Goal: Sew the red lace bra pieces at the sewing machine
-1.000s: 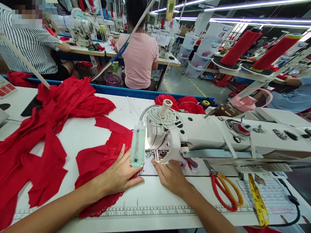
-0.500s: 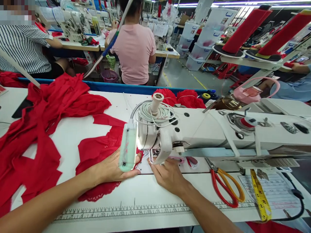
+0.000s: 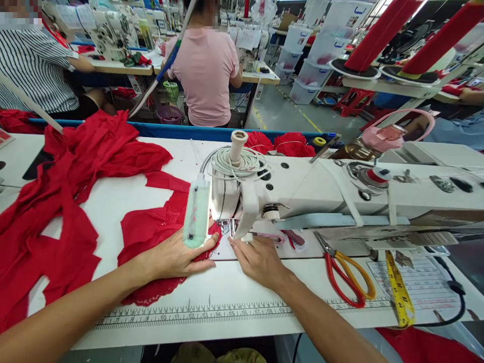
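My left hand [image 3: 170,256] lies flat on a piece of red lace-edged fabric [image 3: 141,234], fingers apart, thumb and fingertips close to the needle area. A pale green lamp [image 3: 196,212] hides part of that hand. Just right of the presser foot [image 3: 232,228] of a white sewing machine [image 3: 310,186], my right hand [image 3: 260,259] is closed, its thumb and forefinger together at the needle plate. Its other fingers go out of sight under the machine head, so what they hold, if anything, is hidden.
Loose red fabric [image 3: 75,166] is heaped on the left of the white table. Right of my hands lie scissors [image 3: 346,277] and a yellow tape measure [image 3: 399,292]. A printed ruler [image 3: 189,315] runs along the front edge. Red thread cones [image 3: 381,35] stand at upper right; co-workers sit beyond.
The whole view has shifted slightly, with the table and machine sitting a bit higher in the picture. Both hands keep nearly the same places by the needle; the red piece stays under my left hand.
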The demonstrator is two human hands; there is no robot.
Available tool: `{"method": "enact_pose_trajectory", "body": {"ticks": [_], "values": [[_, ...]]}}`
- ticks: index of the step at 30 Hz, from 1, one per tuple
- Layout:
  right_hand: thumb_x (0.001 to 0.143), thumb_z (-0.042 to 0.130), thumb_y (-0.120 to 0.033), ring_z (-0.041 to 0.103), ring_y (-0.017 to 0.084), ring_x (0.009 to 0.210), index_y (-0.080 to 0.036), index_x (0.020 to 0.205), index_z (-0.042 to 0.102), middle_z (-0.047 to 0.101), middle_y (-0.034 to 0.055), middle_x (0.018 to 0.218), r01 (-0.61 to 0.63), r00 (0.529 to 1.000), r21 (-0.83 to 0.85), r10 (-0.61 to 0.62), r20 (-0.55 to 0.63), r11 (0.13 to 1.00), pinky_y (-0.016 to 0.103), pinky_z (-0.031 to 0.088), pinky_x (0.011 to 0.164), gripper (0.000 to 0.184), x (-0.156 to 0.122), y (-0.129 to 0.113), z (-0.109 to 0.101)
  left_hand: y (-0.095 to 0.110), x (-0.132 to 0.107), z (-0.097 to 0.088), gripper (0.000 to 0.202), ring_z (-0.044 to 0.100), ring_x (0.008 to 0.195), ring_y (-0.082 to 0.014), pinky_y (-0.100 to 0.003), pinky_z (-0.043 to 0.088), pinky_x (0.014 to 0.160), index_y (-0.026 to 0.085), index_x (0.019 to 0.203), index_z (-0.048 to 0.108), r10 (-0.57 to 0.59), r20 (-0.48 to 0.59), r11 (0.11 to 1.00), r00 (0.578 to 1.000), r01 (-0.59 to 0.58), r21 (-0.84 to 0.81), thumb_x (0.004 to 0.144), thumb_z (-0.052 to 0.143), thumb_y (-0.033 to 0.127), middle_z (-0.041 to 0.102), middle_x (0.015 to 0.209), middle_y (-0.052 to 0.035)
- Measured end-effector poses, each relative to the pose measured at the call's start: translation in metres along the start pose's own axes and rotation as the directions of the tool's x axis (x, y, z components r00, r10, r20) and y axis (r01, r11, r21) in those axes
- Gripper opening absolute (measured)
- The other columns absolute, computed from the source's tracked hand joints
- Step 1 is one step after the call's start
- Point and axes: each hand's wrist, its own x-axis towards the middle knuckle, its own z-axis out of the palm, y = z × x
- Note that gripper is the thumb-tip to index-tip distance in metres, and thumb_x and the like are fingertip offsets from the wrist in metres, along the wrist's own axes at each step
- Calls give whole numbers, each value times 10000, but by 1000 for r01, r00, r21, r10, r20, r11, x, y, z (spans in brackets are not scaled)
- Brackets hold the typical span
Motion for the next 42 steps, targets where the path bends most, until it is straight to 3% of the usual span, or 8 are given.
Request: {"method": "enact_pose_trajectory", "body": {"ticks": [8,12,15,18,22,28,35,42], "values": [[1042,403,-171,447,123,505,-159,821,700,492,-21,541,-10,999,11,10,-46,1000,283,298,538,370,1,-1,-1,10,-1,-3,389,531,1195,-324,-524,417,1070,155,1264,576,-28,27,1000,999,28,-9,993,541,432,586,1215,-158],[1018,455,-157,466,119,523,-158,836,698,527,-13,579,-5,999,22,6,-54,1000,271,310,545,303,0,0,0,29,-1,-10,439,568,1097,-310,-514,500,952,143,1342,536,-76,-116,990,990,89,111,1013,500,431,614,1172,-166],[999,459,-143,481,130,558,-168,889,717,547,3,625,1,997,27,1,-72,1000,268,327,565,282,2,-1,1,39,4,-9,296,578,1081,-299,-515,480,980,129,1171,621,-93,-254,982,963,131,139,1023,488,348,654,1116,-144],[980,449,-133,493,155,611,-196,1043,731,568,25,697,35,999,31,-34,-40,999,276,343,579,296,5,-3,-1,42,9,-2,249,609,873,-240,-474,490,925,143,915,650,-98,-288,977,953,147,154,1029,463,263,667,876,-78],[936,486,-102,489,169,674,-194,1129,715,578,42,770,57,998,38,-58,31,998,284,366,613,313,6,-5,-5,41,12,7,305,588,737,-191,-345,498,738,168,803,615,-211,-291,974,933,227,20,1034,424,228,631,771,-46],[907,481,-65,478,179,700,-188,1162,701,570,44,775,61,997,65,-63,34,996,296,357,621,358,6,-7,-5,36,13,8,205,616,791,-184,-330,518,779,198,951,655,-332,-362,942,871,286,-176,998,457,224,672,907,-54],[842,519,2,466,169,696,-217,1164,704,577,25,768,11,990,53,-18,139,999,296,338,634,431,6,-12,-7,25,23,-11,182,615,755,-207,-346,485,767,214,792,606,-569,-119,810,814,531,-247,922,489,266,662,809,-12],[857,513,-5,465,168,696,-219,1183,692,566,23,754,1,989,72,-12,145,997,293,331,653,428,6,-11,-8,16,20,-31,99,558,686,-198,-339,453,721,213,863,550,-467,35,877,883,468,-105,878,455,190,623,800,-7]]}}
